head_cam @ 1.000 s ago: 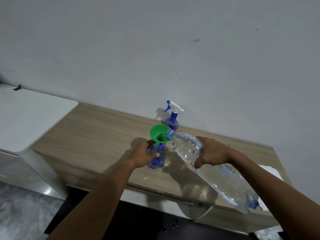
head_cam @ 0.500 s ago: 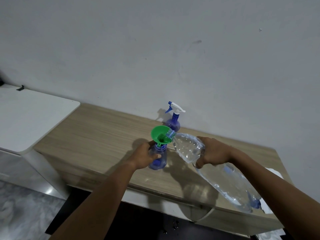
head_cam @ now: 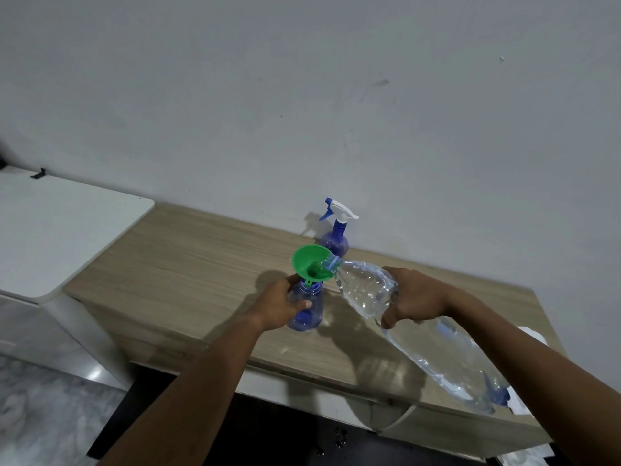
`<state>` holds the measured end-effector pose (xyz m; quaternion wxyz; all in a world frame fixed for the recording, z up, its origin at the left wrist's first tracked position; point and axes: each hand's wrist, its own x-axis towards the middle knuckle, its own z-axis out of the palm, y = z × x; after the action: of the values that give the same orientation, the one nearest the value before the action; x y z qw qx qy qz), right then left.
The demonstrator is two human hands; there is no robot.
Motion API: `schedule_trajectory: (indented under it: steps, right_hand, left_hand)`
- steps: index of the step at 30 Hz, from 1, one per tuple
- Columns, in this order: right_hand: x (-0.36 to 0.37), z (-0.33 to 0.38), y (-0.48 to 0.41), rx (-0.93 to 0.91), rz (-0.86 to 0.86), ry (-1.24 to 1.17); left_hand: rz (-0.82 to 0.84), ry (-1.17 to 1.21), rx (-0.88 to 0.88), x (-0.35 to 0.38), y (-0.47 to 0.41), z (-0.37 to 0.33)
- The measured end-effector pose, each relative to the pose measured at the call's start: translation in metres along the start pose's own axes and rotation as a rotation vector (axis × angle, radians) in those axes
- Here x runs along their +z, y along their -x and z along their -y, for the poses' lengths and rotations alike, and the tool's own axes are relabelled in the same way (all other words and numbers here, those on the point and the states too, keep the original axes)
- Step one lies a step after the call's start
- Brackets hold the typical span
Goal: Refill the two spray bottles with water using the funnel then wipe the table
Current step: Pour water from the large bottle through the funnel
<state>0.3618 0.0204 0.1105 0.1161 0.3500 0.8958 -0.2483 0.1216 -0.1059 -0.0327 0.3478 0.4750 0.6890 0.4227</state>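
An open blue spray bottle (head_cam: pixel 307 309) stands on the wooden table (head_cam: pixel 188 260) with a green funnel (head_cam: pixel 311 265) in its neck. My left hand (head_cam: pixel 280 304) grips this bottle's body. My right hand (head_cam: pixel 415 299) holds a large clear water bottle (head_cam: pixel 433 344) near its shoulder, tilted so its mouth rests on the funnel's rim. A second blue spray bottle (head_cam: pixel 334 238), with its white trigger head on, stands behind by the wall.
A white cabinet top (head_cam: pixel 57 227) adjoins the table's left end. Something white (head_cam: pixel 534 334) lies at the table's right end, partly hidden by my right arm. The grey wall (head_cam: pixel 302 112) runs right behind the table. Marbled floor (head_cam: pixel 43 412) shows at lower left.
Both hands and both bottles stay as they were, with the water bottle's mouth at the funnel. Only the camera view has shifted slightly.
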Motion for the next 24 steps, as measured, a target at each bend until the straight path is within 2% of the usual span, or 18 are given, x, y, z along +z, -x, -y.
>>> schedule_trajectory:
  steps: [24]
  right_hand:
    - [0.0003, -0.001, 0.0003, 0.028, 0.001, 0.005]
  left_hand:
    - [-0.006, 0.025, -0.005, 0.0009, 0.0001, 0.0006]
